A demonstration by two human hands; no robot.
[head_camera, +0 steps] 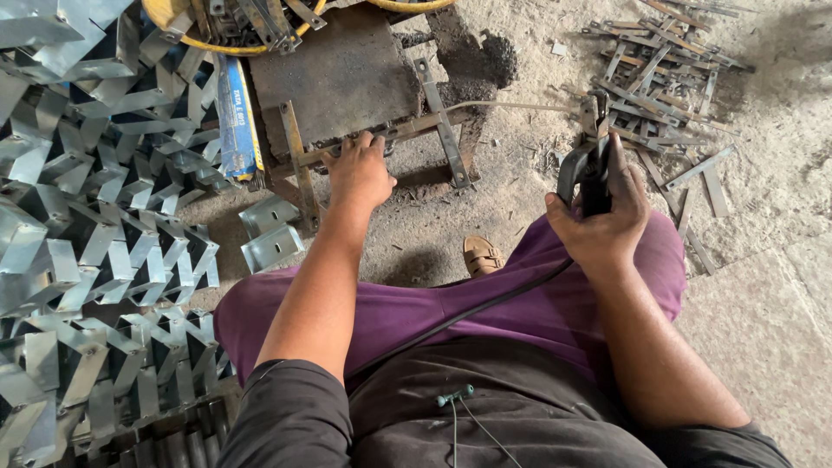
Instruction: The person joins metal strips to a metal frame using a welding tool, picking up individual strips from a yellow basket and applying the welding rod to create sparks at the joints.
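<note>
My left hand (357,170) rests on the front edge of a dark steel plate (334,74), its fingers pressing a flat metal strip (381,136) that lies across the plate's rim. My right hand (607,212) is closed around the black handle of a welding electrode holder (588,166), held upright above my right knee. A thin rod (511,106) runs from the holder's jaw toward the plate. A black cable (485,303) trails from the holder over my purple trousers.
A big pile of bent shiny metal brackets (95,225) fills the left side. Loose flat steel strips (659,78) lie heaped at the upper right on the dusty floor. A blue box (236,117) stands beside the plate. A sandalled foot (481,256) shows between my knees.
</note>
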